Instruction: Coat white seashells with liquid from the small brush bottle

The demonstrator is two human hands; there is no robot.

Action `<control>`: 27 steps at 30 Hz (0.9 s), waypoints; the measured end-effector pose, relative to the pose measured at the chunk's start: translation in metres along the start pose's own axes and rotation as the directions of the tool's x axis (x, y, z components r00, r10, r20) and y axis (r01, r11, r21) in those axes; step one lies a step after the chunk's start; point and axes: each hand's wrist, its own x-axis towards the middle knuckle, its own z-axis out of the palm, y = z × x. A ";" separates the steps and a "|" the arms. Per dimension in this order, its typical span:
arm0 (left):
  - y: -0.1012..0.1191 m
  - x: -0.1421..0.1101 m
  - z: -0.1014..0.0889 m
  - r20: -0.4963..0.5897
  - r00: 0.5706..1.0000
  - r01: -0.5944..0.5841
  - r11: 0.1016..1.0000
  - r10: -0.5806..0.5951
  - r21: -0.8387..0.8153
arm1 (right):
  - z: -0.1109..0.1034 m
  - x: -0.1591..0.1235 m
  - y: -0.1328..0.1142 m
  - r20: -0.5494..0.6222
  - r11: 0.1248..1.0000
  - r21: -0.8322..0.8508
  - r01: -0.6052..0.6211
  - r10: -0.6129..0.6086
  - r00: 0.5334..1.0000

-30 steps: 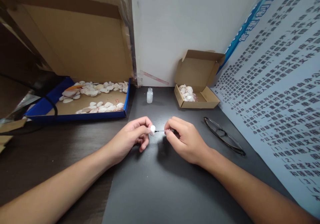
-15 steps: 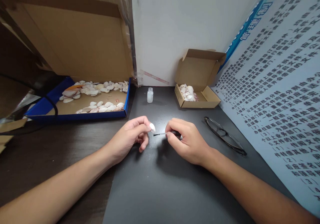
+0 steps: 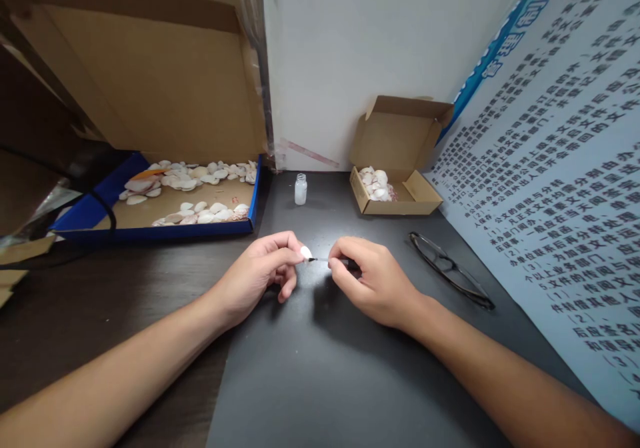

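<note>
Between thumb and forefinger, my left hand [image 3: 270,265] pinches a small white seashell [image 3: 305,253] above the dark mat. My right hand [image 3: 370,271] grips a thin brush [image 3: 321,259] by its dark handle, much of which the fingers cover. The brush's dark tip points left and meets the lower right edge of the shell. Behind the hands stands a small open glass bottle [image 3: 300,191], with whitish contents in its lower part.
At the left, a blue-edged cardboard box [image 3: 225,227] holds many shells, lid up. A smaller open carton [image 3: 405,207] with shells stands at the back right. Black-framed glasses [image 3: 450,271] lie right of my right hand, beside a printed sheet [image 3: 565,188].
The brush tip has moved up slightly, from just below the shell to its edge. My left hand and the shell have stayed nearly still.
</note>
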 end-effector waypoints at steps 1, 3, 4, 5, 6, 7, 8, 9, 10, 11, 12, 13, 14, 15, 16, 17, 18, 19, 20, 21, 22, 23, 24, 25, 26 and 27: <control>0.000 0.000 0.000 0.001 1.000 -0.001 1.000 0.001 -0.002 | 0.000 0.000 0.000 0.009 0.999 -0.024 -0.027 0.028 1.000; 0.001 0.000 0.000 0.003 1.000 -0.001 1.000 0.001 -0.006 | -0.001 0.000 0.000 0.011 0.997 -0.046 -0.057 0.058 0.998; 0.001 0.001 0.000 0.004 1.000 0.000 1.000 0.000 -0.007 | -0.001 0.000 0.000 0.004 0.998 -0.039 -0.052 0.053 0.999; 0.001 0.001 -0.001 0.004 1.000 0.001 1.000 -0.001 -0.007 | -0.002 -0.001 0.000 -0.005 0.999 -0.020 -0.034 0.034 0.999; 0.001 0.001 -0.001 0.004 1.000 0.002 1.000 -0.002 -0.006 | -0.003 -0.001 -0.001 -0.016 1.000 0.004 -0.006 0.006 1.000; 0.001 0.001 -0.001 0.005 1.000 0.003 1.000 -0.003 -0.005 | -0.003 -0.002 -0.001 -0.023 0.999 0.031 0.029 -0.029 0.999; 0.002 0.001 -0.001 0.006 1.000 0.005 1.000 -0.005 -0.004 | -0.003 -0.002 -0.001 -0.028 0.997 0.054 0.062 -0.060 0.998; 0.001 0.000 -0.001 0.006 1.000 0.005 1.000 -0.005 -0.002 | -0.003 -0.003 -0.001 -0.031 0.993 0.072 0.088 -0.086 0.996; 0.001 0.000 -0.001 0.006 1.000 0.006 1.000 -0.006 -0.001 | -0.003 -0.003 -0.001 -0.033 0.991 0.084 0.106 -0.103 0.994; 0.001 0.000 -0.001 0.006 1.000 0.007 1.000 -0.007 0.001 | -0.003 -0.003 -0.001 -0.034 0.989 0.091 0.115 -0.112 0.993; 0.001 0.000 -0.001 0.005 1.000 0.007 1.000 -0.007 0.003 | -0.002 -0.003 -0.001 -0.033 0.989 0.094 0.117 -0.115 0.993; 0.001 0.001 -0.001 0.004 1.000 0.006 1.000 -0.006 0.005 | -0.002 -0.003 -0.001 -0.031 0.989 0.093 0.115 -0.113 0.993; 0.000 0.001 -0.001 0.004 1.000 0.004 1.000 -0.004 0.005 | -0.002 -0.003 -0.001 -0.028 0.990 0.088 0.108 -0.106 0.994; 0.000 0.001 -0.001 0.007 1.000 0.002 1.000 -0.002 0.005 | -0.001 -0.002 -0.001 -0.025 0.993 0.076 0.095 -0.093 0.995; 0.000 0.001 -0.001 0.009 1.000 0.002 1.000 -0.002 0.004 | -0.001 -0.002 0.000 -0.017 0.996 0.056 0.073 -0.072 0.997; 0.000 0.001 -0.001 0.010 1.000 0.000 1.000 0.000 0.001 | -0.001 -0.001 0.000 -0.008 0.999 0.029 0.045 -0.045 0.999; 0.000 0.001 -0.001 0.011 1.000 0.000 1.000 0.000 -0.001 | 0.000 -0.001 0.000 0.001 1.000 0.001 0.014 -0.014 1.000; 0.000 0.001 -0.001 0.009 1.000 0.000 1.000 0.000 -0.003 | 0.000 0.000 0.000 0.008 1.000 -0.022 -0.013 0.013 1.000; 0.000 0.000 -0.001 0.008 1.000 0.002 1.000 -0.002 -0.004 | -0.001 0.000 0.000 0.010 0.999 -0.033 -0.029 0.030 1.000; 0.000 0.000 -0.001 0.008 1.000 0.003 1.000 -0.003 -0.005 | -0.001 0.000 0.000 0.005 0.999 -0.028 -0.028 0.028 1.000; 0.000 0.000 -0.001 0.010 1.000 0.004 1.000 -0.004 -0.002 | -0.001 0.000 0.000 -0.003 1.000 -0.009 -0.012 0.012 1.000; 0.000 0.000 -0.001 0.014 1.000 0.003 1.000 -0.003 0.002 | -0.001 0.000 0.000 -0.014 1.000 0.016 0.013 -0.012 1.000; 0.000 0.000 -0.001 0.018 1.000 0.002 1.000 -0.002 0.007 | -0.001 0.000 -0.001 -0.021 0.999 0.038 0.037 -0.036 0.999; 0.000 0.000 -0.001 0.022 1.000 0.001 1.000 -0.001 0.013 | -0.001 0.000 -0.001 -0.024 0.997 0.053 0.052 -0.050 0.998; 0.000 0.000 -0.002 0.023 1.000 0.000 1.000 0.000 0.018 | -0.001 0.000 -0.001 -0.019 0.998 0.049 0.050 -0.049 0.999; -0.001 0.000 -0.002 0.022 1.000 0.001 1.000 -0.001 0.023 | -0.001 0.000 -0.001 -0.010 0.999 0.029 0.027 -0.027 1.000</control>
